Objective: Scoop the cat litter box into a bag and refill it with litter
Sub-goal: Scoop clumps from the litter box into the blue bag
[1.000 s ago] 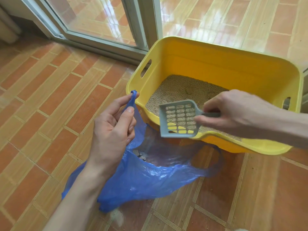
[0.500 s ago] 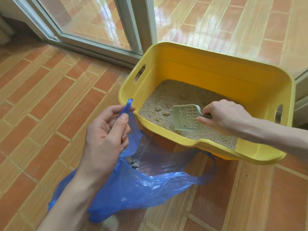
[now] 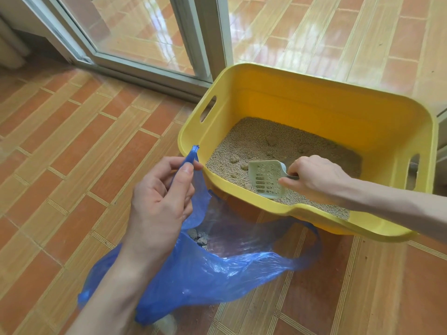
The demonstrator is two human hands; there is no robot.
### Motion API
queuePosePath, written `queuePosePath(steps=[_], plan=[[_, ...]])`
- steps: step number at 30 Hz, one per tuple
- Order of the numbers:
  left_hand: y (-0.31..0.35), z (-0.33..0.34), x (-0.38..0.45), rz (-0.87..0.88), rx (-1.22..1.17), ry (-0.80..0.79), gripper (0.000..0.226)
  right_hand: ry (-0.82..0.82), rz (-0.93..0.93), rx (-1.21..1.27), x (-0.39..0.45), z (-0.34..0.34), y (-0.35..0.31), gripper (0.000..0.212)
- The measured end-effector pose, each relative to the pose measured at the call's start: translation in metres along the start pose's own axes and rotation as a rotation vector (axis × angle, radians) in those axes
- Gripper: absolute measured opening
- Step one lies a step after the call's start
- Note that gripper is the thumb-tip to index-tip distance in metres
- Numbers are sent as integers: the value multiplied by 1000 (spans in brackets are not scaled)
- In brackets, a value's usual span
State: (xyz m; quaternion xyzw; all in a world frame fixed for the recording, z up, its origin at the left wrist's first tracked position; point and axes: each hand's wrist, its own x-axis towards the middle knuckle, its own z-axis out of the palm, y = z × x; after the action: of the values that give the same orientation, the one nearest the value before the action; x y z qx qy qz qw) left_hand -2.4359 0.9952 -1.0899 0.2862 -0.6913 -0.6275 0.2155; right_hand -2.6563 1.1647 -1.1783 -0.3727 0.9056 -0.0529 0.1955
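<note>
The yellow litter box [image 3: 314, 107] holds clumpy tan litter [image 3: 266, 143]. The scoop [image 3: 266, 178], gripped by the right hand [image 3: 316, 180], now digs in; the left hand [image 3: 159, 201] still pinches the blue bag [image 3: 205, 269].

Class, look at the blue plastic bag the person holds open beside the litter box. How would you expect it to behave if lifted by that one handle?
The blue bag is probably floppy: its thin film crumples on the floor where the left hand does not hold it. It likely feels light, with only a few clumps inside. Lifted by one handle, its mouth would probably sag shut.
</note>
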Motion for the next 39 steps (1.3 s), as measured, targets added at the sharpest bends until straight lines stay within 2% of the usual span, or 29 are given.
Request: queuePosePath(steps=[7,14,23,29,39], plan=[[-6,-2,1,7,31,14,22,-60,-40,255,6,14,-5,48],[-8,-1,3,3,29,19,21,-140,75,532,13,30,-5,48],[-10,1,6,21,54,35,22,-77,100,788,4,12,1,43],[-11,3,5,9,39,25,21,-64,175,840,-4,12,13,41],[-11,4,7,13,45,21,22,-107,178,824,-7,6,13,43]])
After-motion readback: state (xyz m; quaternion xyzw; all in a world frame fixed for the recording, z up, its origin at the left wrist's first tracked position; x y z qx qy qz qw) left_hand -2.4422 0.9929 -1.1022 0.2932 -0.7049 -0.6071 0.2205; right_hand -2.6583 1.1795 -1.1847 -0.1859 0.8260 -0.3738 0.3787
